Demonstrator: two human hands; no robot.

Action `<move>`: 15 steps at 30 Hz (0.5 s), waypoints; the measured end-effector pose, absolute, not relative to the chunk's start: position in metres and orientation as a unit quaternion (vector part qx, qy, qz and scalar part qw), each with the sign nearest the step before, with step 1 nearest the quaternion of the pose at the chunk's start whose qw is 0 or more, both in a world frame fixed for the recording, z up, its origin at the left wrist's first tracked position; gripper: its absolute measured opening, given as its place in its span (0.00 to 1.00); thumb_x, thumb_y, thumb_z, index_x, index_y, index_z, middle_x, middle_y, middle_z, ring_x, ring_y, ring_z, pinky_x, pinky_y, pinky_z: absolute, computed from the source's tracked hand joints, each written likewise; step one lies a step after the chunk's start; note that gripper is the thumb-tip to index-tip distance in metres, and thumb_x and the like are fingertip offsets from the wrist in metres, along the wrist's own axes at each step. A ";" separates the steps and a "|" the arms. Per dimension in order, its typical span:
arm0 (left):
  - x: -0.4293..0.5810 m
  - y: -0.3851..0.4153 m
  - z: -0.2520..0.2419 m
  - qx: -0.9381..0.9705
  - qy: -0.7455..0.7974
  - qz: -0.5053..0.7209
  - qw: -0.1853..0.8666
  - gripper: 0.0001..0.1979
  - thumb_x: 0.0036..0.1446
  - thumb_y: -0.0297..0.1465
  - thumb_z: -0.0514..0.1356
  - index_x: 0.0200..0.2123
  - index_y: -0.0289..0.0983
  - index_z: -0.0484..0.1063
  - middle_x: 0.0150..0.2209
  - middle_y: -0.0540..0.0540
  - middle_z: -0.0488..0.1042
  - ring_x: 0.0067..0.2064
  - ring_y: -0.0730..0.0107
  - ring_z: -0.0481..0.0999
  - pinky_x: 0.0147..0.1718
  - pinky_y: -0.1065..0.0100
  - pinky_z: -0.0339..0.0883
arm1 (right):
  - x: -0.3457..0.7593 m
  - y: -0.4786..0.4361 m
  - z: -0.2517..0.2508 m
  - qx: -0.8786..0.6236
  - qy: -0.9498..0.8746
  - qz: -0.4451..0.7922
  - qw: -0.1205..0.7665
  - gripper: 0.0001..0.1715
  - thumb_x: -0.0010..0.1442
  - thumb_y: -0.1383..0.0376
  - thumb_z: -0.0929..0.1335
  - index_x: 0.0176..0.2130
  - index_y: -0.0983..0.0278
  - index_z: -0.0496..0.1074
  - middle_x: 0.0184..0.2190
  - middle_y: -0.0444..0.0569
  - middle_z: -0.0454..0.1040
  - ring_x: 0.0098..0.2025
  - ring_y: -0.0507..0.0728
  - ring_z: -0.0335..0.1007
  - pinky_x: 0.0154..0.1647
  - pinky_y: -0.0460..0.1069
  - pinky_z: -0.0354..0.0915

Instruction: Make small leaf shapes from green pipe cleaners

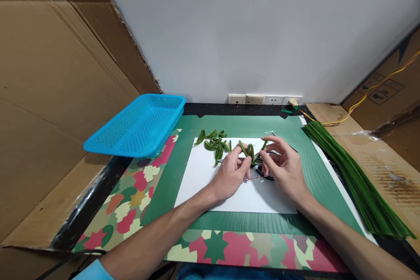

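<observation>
Over a white sheet of paper, my left hand pinches a bent green pipe cleaner that has a loop in its middle and ends spreading outward. On its other side my right hand is closed on the same pipe cleaner, near its right end. Partly hidden beneath my hands lie what look like scissors with black handles. Left of my hands, several leaf-shaped pieces of coiled green pipe cleaner rest at the paper's far left part.
A bundle of long straight green pipe cleaners lies along the right side. At the back left sits a blue plastic basket. Under the paper is a green mat. Wall sockets and a yellow cable are behind; cardboard stands at the left.
</observation>
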State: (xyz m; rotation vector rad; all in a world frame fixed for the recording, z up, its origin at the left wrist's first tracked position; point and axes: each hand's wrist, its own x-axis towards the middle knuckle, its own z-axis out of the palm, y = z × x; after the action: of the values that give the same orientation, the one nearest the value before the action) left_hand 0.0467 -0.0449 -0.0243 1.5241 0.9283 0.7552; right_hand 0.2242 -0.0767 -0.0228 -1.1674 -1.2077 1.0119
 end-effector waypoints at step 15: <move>0.048 -0.050 -0.020 0.645 0.359 0.329 0.588 0.14 0.73 0.44 0.53 0.50 0.41 0.61 0.30 0.55 0.72 0.18 0.80 0.66 0.18 0.76 0.58 | 0.220 -0.074 -0.015 -0.464 -0.467 0.492 0.570 0.21 0.61 0.48 0.76 0.38 0.63 0.75 0.26 0.45 0.77 0.19 0.53 0.72 0.20 0.49 0.73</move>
State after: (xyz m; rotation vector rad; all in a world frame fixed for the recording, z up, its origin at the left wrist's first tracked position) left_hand 0.0478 -0.0501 -0.0198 1.5025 0.8372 0.7673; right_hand 0.2204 -0.0737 -0.0149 -1.0903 -1.0958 1.1542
